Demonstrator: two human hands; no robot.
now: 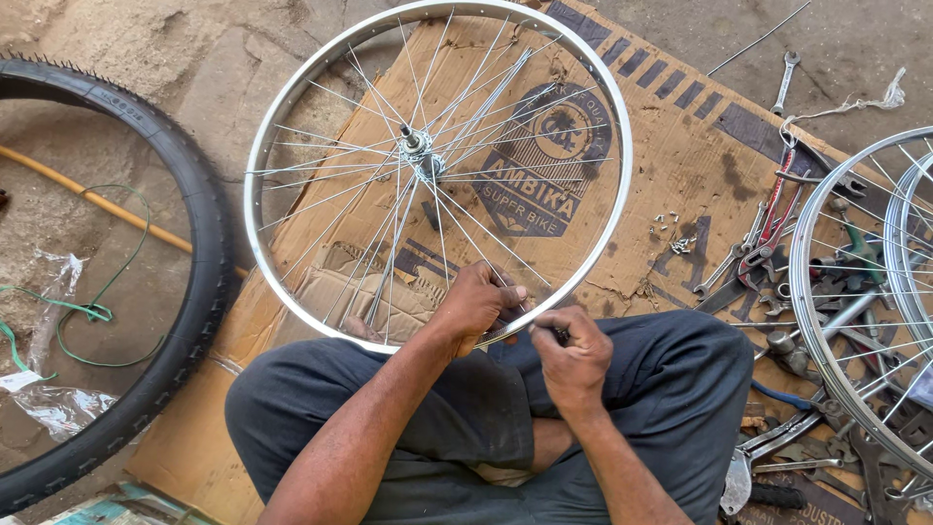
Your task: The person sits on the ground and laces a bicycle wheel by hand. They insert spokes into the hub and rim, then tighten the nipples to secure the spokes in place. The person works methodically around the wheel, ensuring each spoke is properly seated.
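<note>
1. A black tyre [190,282] lies left of the spoked wheel rim [292,97].
2. The left hand [476,303] grips the rim's near edge.
3. The right hand [573,355], just beside it, pinches something small, perhaps a spoke nipple.
4. Loose tools [768,243] lie right of the rim on cardboard [680,126].

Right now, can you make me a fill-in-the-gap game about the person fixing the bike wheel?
1. Both hands, the left hand and the right hand, work at the near edge of the shiny ____.
2. The wheel rests over a flat sheet of brown ____.
3. The black tyre lies on the person's ____ side.
4. The wrenches lie on the person's ____ side.

Missing words: wheel; cardboard; left; right
</note>
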